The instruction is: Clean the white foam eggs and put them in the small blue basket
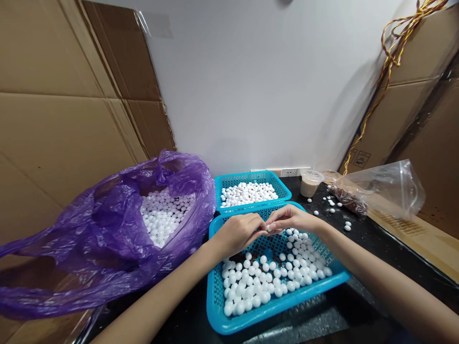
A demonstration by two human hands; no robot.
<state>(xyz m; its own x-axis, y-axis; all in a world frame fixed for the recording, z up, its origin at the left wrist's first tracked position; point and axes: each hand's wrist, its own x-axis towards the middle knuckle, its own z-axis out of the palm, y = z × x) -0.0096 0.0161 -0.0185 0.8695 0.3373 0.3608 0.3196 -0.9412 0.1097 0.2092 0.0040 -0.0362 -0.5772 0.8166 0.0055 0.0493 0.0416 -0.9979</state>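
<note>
White ball point(268, 228) pinched at the fingertips, hands together: left hand point(238, 234) and right hand point(292, 219) meet over the near end of the front blue basket point(247, 317). Ball looks small, round, matt white; can't see its far side behind the fingers. Front basket holds a loose single layer of white balls point(258, 286), thickest toward the near side, with the floor mesh showing further up. Dark brown flecks point(260, 251) lie on the mesh among them. Rear blue basket point(251, 176) sits just behind, touching the front one, with a denser heap of white balls point(247, 193) and no flecks visible at this range. Purple plastic bag point(107, 229) on the left lies open, still with a deep mass of balls point(161, 215). So most of the visible stock is in the bag, less in the baskets. Black worktop point(376, 258) carries stray balls point(332, 203) near a lidded plastic cup point(310, 184) and a clear plastic bag point(387, 191) with brown material point(349, 200) inside. Cardboard sheets point(60, 119) stand along both sides.
</note>
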